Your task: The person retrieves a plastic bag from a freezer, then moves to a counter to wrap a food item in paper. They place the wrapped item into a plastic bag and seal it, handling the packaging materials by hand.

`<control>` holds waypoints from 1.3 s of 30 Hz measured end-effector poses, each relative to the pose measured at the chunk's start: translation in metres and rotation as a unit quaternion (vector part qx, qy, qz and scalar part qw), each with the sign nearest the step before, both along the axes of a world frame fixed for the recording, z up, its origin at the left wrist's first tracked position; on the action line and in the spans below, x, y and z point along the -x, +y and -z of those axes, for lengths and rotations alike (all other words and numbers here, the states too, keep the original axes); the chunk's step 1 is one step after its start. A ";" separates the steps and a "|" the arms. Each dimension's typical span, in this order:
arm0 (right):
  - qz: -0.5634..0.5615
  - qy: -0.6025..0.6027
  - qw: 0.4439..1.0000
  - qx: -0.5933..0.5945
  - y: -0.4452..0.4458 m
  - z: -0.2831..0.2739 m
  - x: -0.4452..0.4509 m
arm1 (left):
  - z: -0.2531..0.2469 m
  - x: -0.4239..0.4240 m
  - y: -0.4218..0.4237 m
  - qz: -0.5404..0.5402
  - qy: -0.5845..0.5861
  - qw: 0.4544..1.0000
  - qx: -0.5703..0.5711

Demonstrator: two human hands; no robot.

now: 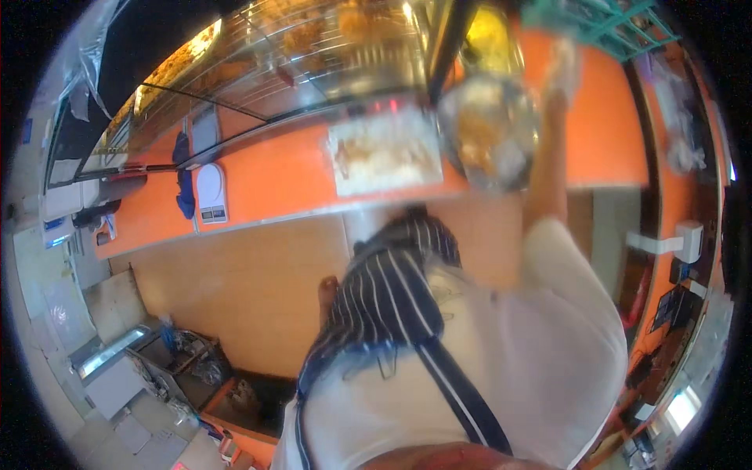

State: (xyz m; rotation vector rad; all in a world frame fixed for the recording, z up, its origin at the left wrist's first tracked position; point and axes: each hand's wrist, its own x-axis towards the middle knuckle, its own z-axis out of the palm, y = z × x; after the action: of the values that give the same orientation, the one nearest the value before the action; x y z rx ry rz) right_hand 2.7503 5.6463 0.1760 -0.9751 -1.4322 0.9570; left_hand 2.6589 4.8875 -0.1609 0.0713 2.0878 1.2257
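My right hand (563, 67) reaches far forward over the orange counter, at the edge of a green plastic basket (625, 26). It is blurred, and whether it grips the basket cannot be told. Low beside the striped apron (382, 288) hangs my left hand (328, 291), partly hidden, its fingers unclear. Left of my right forearm stands a round metal bowl (490, 132) with orange-brown and whitish contents. Next to the bowl lies a white tray or board (385, 151) with brown bits on it. Behind the bowl is a container of something yellow (489, 35).
A glass display case with wire racks (346, 53) and browned food runs along the counter's back. A white digital scale (211, 194) and a dark blue cloth-like item (185, 194) sit at the left. Dark open bins (194, 364) stand low at left; another orange counter (684, 194) borders the right.
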 end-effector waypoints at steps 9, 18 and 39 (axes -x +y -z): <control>-0.146 -0.189 0.960 0.146 -0.064 0.115 -0.009 | 0.053 0.017 0.012 0.133 0.075 0.985 0.079; -0.463 0.006 0.780 0.420 -0.237 0.092 0.156 | -0.052 0.031 0.043 -0.091 0.103 0.969 0.203; -0.704 0.074 0.174 0.684 -0.425 0.039 0.140 | -0.256 0.085 0.144 -0.153 0.371 0.906 -0.131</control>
State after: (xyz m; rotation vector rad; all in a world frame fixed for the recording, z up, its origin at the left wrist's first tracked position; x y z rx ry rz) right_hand 2.6101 5.2216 0.1368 0.0374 -0.3475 4.0066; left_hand 2.5742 5.0318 0.0948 0.4018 2.6212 1.8876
